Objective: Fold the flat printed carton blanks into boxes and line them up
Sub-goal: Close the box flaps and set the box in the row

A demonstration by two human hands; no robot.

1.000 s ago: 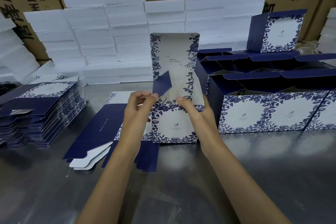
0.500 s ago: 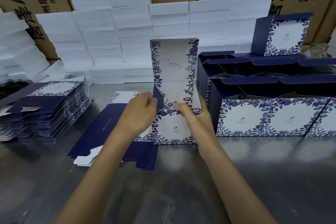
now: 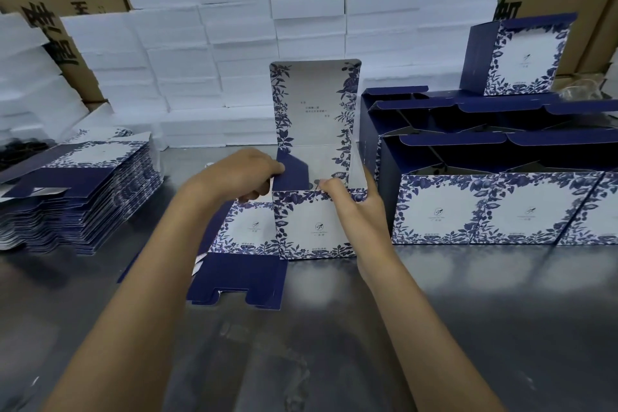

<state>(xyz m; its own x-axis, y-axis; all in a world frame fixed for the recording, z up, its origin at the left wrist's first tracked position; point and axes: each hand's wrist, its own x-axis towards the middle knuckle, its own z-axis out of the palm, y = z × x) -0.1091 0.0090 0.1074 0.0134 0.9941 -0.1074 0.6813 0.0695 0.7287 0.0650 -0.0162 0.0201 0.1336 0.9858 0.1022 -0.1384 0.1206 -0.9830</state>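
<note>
Step in hand: tucking the side flap into the half-built box that stands on the worktop, just left of the row of finished boxes.
Left hand: fingers curled, pinching the dark blue side flap at its outer edge and bending it inward over the box opening.
Right hand: fingers lie along the top of the front wall, thumb out to the right; it steadies the box, with its fingertips at the rim by the flap.
Lid: upright at the back, printed inside facing the person; best left up until both side flaps are in.
Doing it well: fold the flap on its crease, not across the panel; the right hand should press the front wall square, so the box does not skew.
Risk: card this thin will likely buckle if pushed at the middle.
Next blank: lies flat under and beside the box, partly covered by it.
Stock: stack of flat blanks well to the left.
Line-up: I judge the box will then slide right, to touch the row.
</note>
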